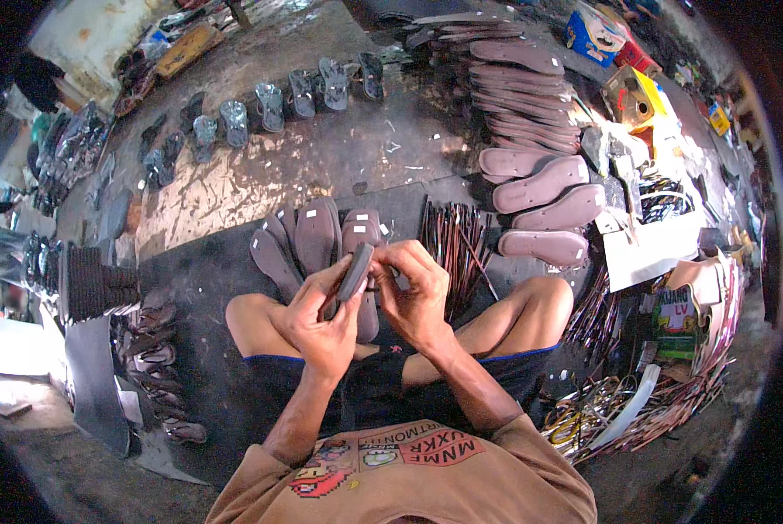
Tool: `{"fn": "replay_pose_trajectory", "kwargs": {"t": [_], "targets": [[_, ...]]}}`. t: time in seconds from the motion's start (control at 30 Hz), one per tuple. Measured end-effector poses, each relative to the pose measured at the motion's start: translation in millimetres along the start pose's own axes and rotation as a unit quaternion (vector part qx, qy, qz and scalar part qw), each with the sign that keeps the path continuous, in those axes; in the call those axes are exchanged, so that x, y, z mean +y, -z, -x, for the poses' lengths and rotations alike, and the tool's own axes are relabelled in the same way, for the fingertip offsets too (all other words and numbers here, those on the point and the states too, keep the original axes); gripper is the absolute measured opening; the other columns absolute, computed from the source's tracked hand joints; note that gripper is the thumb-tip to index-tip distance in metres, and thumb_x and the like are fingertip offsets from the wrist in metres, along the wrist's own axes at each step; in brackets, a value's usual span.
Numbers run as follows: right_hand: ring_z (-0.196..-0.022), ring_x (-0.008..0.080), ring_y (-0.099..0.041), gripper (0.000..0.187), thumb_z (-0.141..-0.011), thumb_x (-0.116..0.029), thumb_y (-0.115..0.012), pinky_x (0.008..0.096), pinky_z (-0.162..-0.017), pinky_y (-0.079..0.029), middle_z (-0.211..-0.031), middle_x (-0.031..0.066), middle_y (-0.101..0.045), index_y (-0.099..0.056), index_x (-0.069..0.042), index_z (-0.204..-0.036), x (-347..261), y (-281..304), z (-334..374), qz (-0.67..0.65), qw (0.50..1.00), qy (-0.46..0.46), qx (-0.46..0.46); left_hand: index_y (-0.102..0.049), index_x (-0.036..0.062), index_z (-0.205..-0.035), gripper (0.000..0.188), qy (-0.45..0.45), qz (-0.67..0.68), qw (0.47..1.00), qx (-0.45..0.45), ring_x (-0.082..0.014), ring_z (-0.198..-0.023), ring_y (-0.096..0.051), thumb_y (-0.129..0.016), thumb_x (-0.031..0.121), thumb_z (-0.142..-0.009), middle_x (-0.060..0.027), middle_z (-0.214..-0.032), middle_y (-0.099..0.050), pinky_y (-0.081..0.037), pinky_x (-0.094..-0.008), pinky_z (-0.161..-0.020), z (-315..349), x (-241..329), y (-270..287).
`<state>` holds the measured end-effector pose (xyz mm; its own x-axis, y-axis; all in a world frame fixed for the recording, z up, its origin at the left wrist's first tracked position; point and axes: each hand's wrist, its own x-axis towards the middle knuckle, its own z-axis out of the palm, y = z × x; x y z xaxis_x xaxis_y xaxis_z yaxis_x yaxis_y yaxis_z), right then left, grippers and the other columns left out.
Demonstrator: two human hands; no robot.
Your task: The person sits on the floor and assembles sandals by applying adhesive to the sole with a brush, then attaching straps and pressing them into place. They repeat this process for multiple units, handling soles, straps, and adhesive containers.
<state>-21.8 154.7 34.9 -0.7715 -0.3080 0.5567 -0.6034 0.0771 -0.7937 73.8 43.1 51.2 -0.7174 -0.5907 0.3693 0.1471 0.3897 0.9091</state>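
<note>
My left hand (320,321) grips a dark brown sandal sole (355,272), tilted so that mostly its edge shows. Close against the sole's right side, the fingers of my right hand (416,295) are pinched together; whatever is between them is too small to make out. Just beyond my hands, several loose brown soles (316,234) lie on a black mat, some with small white stickers. To the right of these is a bundle of thin dark straps (454,253).
Stacked brown soles (531,103) stand at the far right, with single soles (544,248) nearer. Wrapped sandals (269,106) form a row at the back. More sandals (153,358) and a dark stack (96,284) are at left. Loose strips (662,410) and a white box (649,253) lie right.
</note>
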Motion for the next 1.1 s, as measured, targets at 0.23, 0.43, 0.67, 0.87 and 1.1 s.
{"fn": "replay_pose_trajectory", "kwargs": {"t": [0.23, 0.43, 0.67, 0.87, 1.1], "targets": [[-0.121, 0.0308, -0.071, 0.057, -0.097, 0.0, -0.073, 0.043, -0.103, -0.057, -0.141, 0.0193, -0.066, -0.053, -0.005, -0.15, 8.8, 10.2, 9.1, -0.107, 0.989, -0.072, -0.073, -0.074, -0.003, -0.127, 0.042, -0.155, -0.128, 0.98, -0.009, -0.0275, -0.113, -0.075, -0.079, -0.009, -0.085, -0.0165, -0.126, -0.078, -0.058, -0.0391, -0.102, -13.3, -4.1, 15.1], [-0.107, 0.0199, -0.071, 0.039, -0.115, -0.026, -0.056, 0.0392, -0.093, -0.058, -0.12, 0.0108, -0.073, -0.055, -0.002, -0.146, 38.4, 2.8, 19.3, -0.418, 0.789, -0.45, 0.031, -0.066, 0.0005, -0.123, 0.039, 0.095, 0.211, 0.967, 0.106, -0.0242, -0.129, -0.063, -0.078, -0.001, -0.086, -0.019, -0.145, -0.064, -0.046, -0.0361, -0.114, 23.7, -26.9, -18.8], [-0.109, 0.0121, -0.066, 0.044, -0.11, -0.022, -0.066, 0.0308, -0.099, -0.054, -0.123, 0.0068, -0.072, -0.057, 0.005, -0.143, 25.9, 49.9, -17.9, -0.307, 0.901, -0.294, -0.09, -0.069, -0.0014, -0.127, 0.025, 0.391, 0.544, 0.732, -0.124, -0.0231, -0.112, -0.075, -0.069, 0.004, -0.103, -0.0143, -0.121, -0.077, -0.061, -0.0386, -0.1, 64.3, -58.6, 23.0], [-0.103, 0.0115, -0.065, 0.041, -0.109, -0.023, -0.067, 0.0313, -0.092, -0.056, -0.116, 0.0067, -0.072, -0.057, 0.005, -0.138, 28.9, 49.4, -5.7, -0.267, 0.918, -0.284, -0.067, -0.064, -0.0018, -0.138, 0.035, 0.419, 0.502, 0.751, -0.09, -0.0229, -0.115, -0.075, -0.067, 0.004, -0.104, -0.015, -0.128, -0.075, -0.062, -0.0377, -0.101, 79.0, -46.0, 11.7], [-0.117, 0.0339, -0.065, 0.107, -0.075, -0.033, -0.099, 0.0438, -0.101, -0.055, -0.137, 0.0235, -0.062, -0.043, 0.0, -0.159, 26.5, 62.2, -2.6, 0.135, 0.976, -0.162, -0.059, -0.055, -0.0042, -0.146, 0.055, 0.231, -0.004, 0.945, -0.23, -0.028, -0.128, -0.063, -0.074, 0.026, -0.104, -0.0177, -0.135, -0.068, -0.046, -0.041, -0.113, 56.5, -21.2, -10.8]]}}
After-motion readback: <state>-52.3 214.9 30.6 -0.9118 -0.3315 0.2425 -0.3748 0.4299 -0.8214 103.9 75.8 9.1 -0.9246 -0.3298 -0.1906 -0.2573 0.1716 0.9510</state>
